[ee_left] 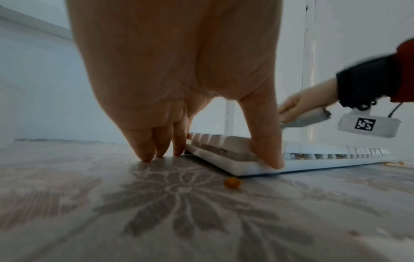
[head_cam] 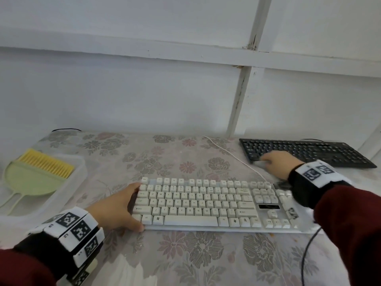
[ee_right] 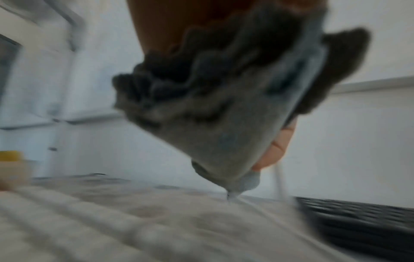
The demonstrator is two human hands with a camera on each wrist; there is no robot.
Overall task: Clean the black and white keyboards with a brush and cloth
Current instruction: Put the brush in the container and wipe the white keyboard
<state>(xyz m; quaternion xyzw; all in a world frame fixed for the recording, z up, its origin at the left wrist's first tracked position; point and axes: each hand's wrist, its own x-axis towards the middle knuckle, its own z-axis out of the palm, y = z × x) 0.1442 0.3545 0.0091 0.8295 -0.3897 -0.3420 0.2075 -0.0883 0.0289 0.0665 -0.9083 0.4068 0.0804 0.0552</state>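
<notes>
Right hand (head_cam: pixel 276 162) is gripping a grey cloth (ee_right: pixel 224 127) near the black keyboard (head_cam: pixel 305 151), far right; left hand (head_cam: pixel 115 209) is bracing the white keyboard's (head_cam: pixel 206 205) left end, likely steadying it on the table (head_cam: pixel 185 261).

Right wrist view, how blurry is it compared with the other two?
Right wrist view: heavy motion blur smears the grey cloth and both keyboards. Left wrist view: sharper; left hand on the white keyboard reads clearly. Head view: sharpest, though the right hand is slightly smeared.
</notes>
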